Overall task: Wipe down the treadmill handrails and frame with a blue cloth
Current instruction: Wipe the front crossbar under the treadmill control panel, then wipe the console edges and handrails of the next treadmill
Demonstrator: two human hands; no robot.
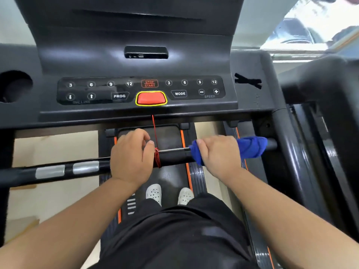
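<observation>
A black horizontal handrail (172,157) with silver sensor pads crosses the treadmill in front of me. My right hand (217,154) presses a blue cloth (250,147) wrapped around the rail's right part, close to the right upright. My left hand (132,158) is closed around the rail at its middle, just left of a red safety cord (157,158) wound on the bar. The cord runs up to the console (139,90).
The console has a red stop button (151,98), keypads and a cup hole (13,86) at the left. A thick black frame arm (291,144) runs down the right side. My white shoes (169,194) stand on the belt below.
</observation>
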